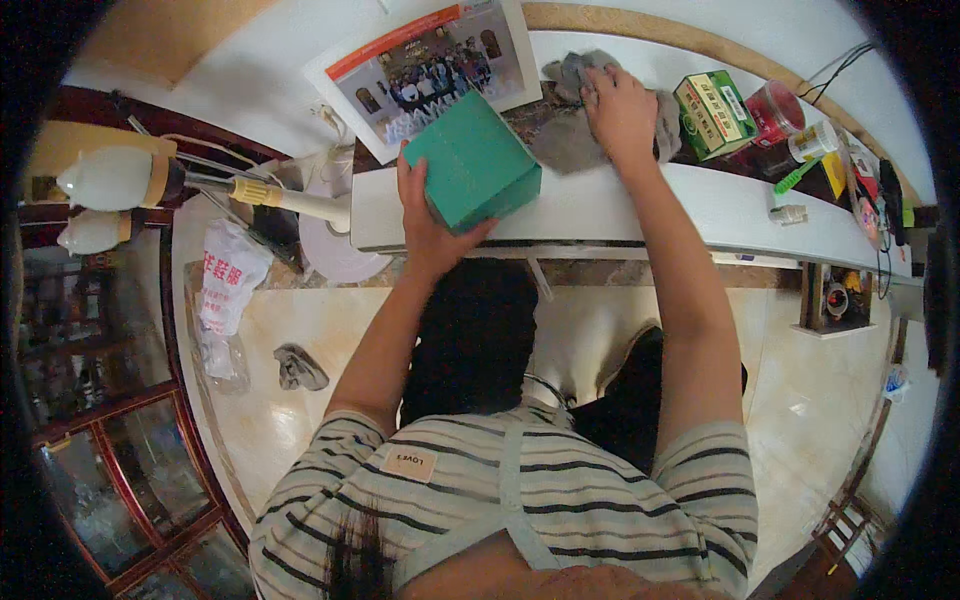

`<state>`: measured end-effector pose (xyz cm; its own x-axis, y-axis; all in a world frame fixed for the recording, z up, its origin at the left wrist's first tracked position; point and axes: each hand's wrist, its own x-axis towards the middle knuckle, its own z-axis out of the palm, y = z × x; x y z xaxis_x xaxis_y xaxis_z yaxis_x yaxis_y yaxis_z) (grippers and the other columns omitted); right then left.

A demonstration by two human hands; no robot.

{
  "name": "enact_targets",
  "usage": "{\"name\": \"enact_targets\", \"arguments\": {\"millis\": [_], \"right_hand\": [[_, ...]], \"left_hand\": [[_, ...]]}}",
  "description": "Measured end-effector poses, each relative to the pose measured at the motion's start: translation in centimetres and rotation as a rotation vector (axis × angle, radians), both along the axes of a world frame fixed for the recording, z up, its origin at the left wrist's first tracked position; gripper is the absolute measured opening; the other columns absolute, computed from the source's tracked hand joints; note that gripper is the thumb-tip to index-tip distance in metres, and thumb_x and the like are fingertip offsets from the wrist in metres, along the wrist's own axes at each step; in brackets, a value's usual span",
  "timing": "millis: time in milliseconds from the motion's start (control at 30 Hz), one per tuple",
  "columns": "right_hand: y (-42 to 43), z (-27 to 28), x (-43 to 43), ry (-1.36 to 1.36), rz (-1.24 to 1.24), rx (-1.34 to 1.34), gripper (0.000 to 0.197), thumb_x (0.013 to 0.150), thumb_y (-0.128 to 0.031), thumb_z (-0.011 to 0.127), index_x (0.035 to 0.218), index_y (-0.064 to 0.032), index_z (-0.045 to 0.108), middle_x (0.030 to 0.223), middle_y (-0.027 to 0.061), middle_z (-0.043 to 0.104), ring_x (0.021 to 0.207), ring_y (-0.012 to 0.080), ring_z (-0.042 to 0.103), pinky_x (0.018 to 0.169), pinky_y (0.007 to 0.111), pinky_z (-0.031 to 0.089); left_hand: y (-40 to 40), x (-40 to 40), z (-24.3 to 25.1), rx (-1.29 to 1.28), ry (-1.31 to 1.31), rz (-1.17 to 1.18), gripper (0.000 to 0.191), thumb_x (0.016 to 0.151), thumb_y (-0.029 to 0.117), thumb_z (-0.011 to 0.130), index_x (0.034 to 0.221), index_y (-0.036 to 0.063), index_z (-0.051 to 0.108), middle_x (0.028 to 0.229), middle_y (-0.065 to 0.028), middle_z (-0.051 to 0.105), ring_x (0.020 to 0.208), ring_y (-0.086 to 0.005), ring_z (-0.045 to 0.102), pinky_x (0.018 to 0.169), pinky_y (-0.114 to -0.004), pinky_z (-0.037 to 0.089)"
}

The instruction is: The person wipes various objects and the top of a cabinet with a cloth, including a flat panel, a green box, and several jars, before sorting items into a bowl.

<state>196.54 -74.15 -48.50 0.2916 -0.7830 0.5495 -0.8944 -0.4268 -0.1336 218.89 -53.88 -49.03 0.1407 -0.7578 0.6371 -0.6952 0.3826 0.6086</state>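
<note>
My left hand [431, 232] grips a green box [472, 161] by its left side and near edge, and holds it tilted above the front of a long white cabinet [585, 214]. Behind the box, a framed group photo [435, 71] leans on the wall, its lower part partly covered. My right hand [622, 112] lies over a bunched grey cloth [566, 139] on the cabinet's dark, marble-patterned top, with the fingers curled into the folds. Just right of the cloth is a green and yellow carton [716, 116] bearing writing.
Beyond the carton are a red-lidded jar [776, 112], a white-capped bottle [814, 141] and a green brush [795, 178]. A white standing fan or lamp base [334, 240] is at left. On the floor are a plastic bag [229, 277] and a grey cloth piece [300, 367].
</note>
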Motion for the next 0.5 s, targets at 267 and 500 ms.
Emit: {"name": "enact_targets", "arguments": {"millis": [267, 500], "right_hand": [[12.7, 2.1, -1.8, -0.091, 0.308, 0.139, 0.037, 0.072, -0.015, 0.065, 0.109, -0.0135, 0.063, 0.114, 0.0091, 0.057, 0.108, 0.029, 0.052, 0.086, 0.043, 0.042], [13.6, 4.1, -8.8, -0.737, 0.299, 0.436, 0.035, 0.081, -0.014, 0.064, 0.116, -0.0069, 0.059, 0.112, 0.01, 0.06, 0.102, 0.0253, 0.058, 0.09, 0.036, 0.044]], "left_hand": [[0.1, -0.2, 0.8, 0.072, -0.012, 0.086, 0.1, 0.057, 0.032, 0.085, 0.136, 0.013, 0.027, 0.143, -0.026, 0.02, 0.131, -0.0433, 0.029, 0.104, -0.046, 0.033], [-0.5, -3.6, 6.0, 0.221, -0.068, -0.156, 0.088, 0.06, 0.029, 0.084, 0.131, 0.0145, 0.034, 0.14, -0.024, 0.025, 0.131, -0.0427, 0.029, 0.105, -0.046, 0.032]]}}
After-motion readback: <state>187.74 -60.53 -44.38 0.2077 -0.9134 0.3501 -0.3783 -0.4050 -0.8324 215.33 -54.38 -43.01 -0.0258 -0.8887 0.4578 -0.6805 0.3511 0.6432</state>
